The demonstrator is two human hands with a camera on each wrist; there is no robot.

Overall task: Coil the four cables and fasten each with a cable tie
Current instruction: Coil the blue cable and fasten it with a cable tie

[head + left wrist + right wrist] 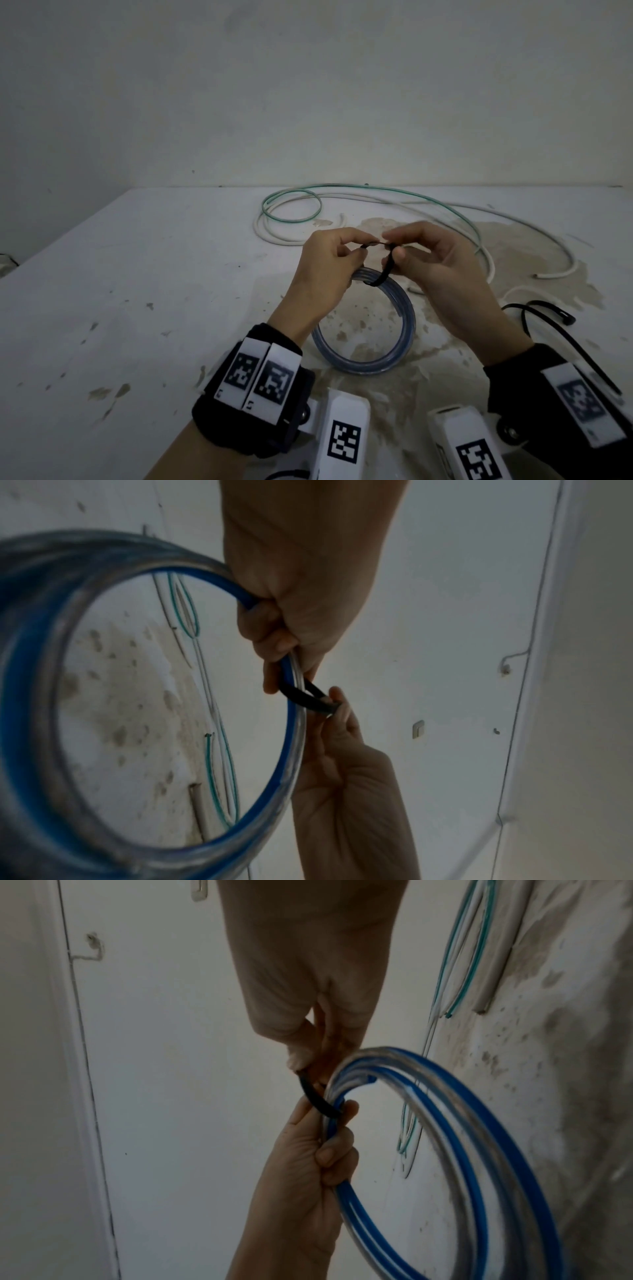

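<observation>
A blue-and-clear cable coil (pixel 376 365) is lifted at its far side, its near side low over the stained white table (pixel 137 308). My left hand (pixel 356 248) grips the coil's top with curled fingers; the left wrist view shows this grip on the coil (pixel 103 593). A black cable tie (pixel 381 277) loops round the coil's strands there. My right hand (pixel 392 245) pinches the tie's upper end just beside my left thumb and forefinger. In the right wrist view the tie (pixel 316 1099) runs from my right hand's fingertips (pixel 298 1061) down to the coil (pixel 479 1123).
A green cable (pixel 376 189) and a white cable (pixel 274 237) lie uncoiled across the back of the table, the white one trailing off right (pixel 561 253). Spare black cable ties (pixel 548 306) lie at the right, near my right wrist. A wall stands behind the table's far edge.
</observation>
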